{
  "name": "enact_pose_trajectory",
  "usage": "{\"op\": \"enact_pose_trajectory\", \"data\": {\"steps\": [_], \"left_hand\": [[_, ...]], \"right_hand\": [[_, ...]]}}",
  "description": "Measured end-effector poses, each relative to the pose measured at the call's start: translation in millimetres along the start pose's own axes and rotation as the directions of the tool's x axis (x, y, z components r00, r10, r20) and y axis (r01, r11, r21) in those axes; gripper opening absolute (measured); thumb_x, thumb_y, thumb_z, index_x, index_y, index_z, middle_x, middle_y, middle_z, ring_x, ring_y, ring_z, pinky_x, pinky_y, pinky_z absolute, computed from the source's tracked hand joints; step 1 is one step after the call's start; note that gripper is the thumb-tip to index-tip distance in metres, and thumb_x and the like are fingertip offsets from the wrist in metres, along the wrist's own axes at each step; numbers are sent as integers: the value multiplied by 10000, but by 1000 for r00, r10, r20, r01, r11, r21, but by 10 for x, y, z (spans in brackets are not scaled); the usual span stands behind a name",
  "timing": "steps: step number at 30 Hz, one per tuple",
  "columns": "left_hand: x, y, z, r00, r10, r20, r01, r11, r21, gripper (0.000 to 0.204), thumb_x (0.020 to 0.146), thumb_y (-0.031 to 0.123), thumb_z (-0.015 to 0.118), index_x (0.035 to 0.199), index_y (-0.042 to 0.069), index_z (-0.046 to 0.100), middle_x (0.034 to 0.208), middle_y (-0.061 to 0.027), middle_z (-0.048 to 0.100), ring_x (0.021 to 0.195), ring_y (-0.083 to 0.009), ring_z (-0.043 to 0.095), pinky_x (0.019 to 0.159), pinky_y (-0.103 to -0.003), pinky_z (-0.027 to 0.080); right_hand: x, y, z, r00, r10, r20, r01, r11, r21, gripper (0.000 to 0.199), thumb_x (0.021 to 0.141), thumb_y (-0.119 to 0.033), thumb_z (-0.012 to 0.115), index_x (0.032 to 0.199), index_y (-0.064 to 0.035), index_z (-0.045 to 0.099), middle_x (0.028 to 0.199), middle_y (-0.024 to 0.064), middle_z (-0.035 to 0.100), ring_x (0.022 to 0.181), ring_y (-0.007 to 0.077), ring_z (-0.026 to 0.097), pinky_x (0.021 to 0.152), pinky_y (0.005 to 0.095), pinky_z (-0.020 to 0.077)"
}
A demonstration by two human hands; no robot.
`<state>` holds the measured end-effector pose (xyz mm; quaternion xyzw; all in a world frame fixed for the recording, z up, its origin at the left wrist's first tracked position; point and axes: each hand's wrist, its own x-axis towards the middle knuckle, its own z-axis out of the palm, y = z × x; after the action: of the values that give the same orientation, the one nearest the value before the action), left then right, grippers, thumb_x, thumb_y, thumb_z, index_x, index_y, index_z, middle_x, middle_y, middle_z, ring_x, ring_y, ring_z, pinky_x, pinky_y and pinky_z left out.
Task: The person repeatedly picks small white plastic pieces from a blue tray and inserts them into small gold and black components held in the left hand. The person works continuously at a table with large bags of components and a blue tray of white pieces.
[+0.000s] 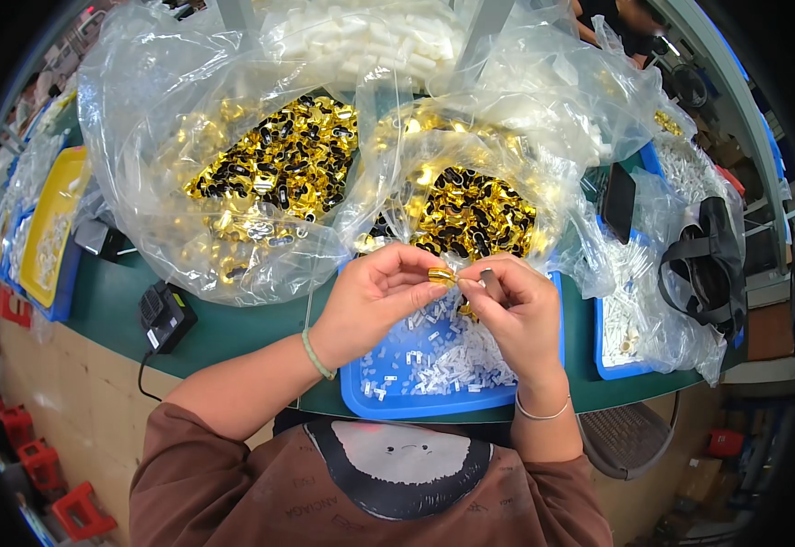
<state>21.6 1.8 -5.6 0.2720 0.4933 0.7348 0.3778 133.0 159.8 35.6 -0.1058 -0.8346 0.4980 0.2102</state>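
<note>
My left hand [370, 301] pinches a small shiny gold part [439, 274] between thumb and fingertips. Close against it, my right hand [521, 314] is closed in a pinch, its fingertips at the part's right end. A short, flat grey-brown piece [493, 286] shows between the right fingers; what it is, I cannot make out. Below both hands lies a blue tray [384, 360] with many small white plastic pieces [466, 363]. Just beyond my hands, an open clear bag holds a heap of gold and black parts [475, 214].
A second clear bag [133, 155] of gold and black parts lies at left, near a black power adapter [167, 316]. White cylinders [361, 41] fill a bag behind. At right are a blue tray of white parts [624, 301], a phone [618, 202] and a black bag [709, 269]. A yellow tray [67, 173] stands far left.
</note>
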Motion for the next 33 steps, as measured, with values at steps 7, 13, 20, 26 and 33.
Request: {"op": "enact_pose_trajectory", "data": {"steps": [7, 13, 20, 26, 33], "left_hand": [[-1, 37, -6, 999, -32, 4, 32, 999, 24, 262, 876, -29, 632, 1129, -12, 568, 1103, -92, 632, 1033, -149, 618, 905, -277, 513], [24, 31, -16, 999, -37, -16, 36, 999, -6, 249, 870, -26, 641, 1111, -7, 578, 1096, -89, 638, 1034, -145, 617, 903, -277, 511], [26, 24, -29, 999, -40, -26, 39, 999, -20, 243, 865, -35, 640, 1099, -7, 580, 1107, -95, 638, 1033, -150, 619, 901, -279, 513], [17, 4, -7, 999, -13, -52, 11, 1000, -20, 231, 873, -19, 644, 1095, -28, 582, 1075, -98, 642, 1003, -150, 639, 890, -270, 522], [-1, 16, 27, 995, 22, -93, -27, 999, -46, 247, 863, -42, 648, 1102, -40, 587, 1080, -130, 657, 1003, -164, 642, 901, -297, 528]], "right_hand": [[-9, 3, -1, 998, 58, 1, -58, 998, -32, 87, 777, -9, 711, 839, -5, 652, 687, -2, 544, 548, 44, 434, 502, 211, 350], [-9, -29, 64, 991, -86, -106, 72, 989, -129, 93, 782, -12, 702, 833, -9, 625, 724, 43, 577, 546, 83, 482, 501, 230, 384], [-3, -58, 76, 993, -97, -67, 85, 984, -159, 109, 762, 8, 689, 848, -5, 624, 768, 65, 593, 566, 115, 537, 517, 240, 420], [-40, -27, 148, 982, -156, -106, 134, 973, -189, 149, 746, 21, 698, 870, -19, 625, 823, 79, 624, 566, 135, 586, 487, 247, 472], [-67, -69, 206, 963, -233, -133, 201, 955, -217, 165, 758, 44, 698, 895, -22, 634, 865, 89, 638, 562, 149, 590, 479, 252, 477]]}}
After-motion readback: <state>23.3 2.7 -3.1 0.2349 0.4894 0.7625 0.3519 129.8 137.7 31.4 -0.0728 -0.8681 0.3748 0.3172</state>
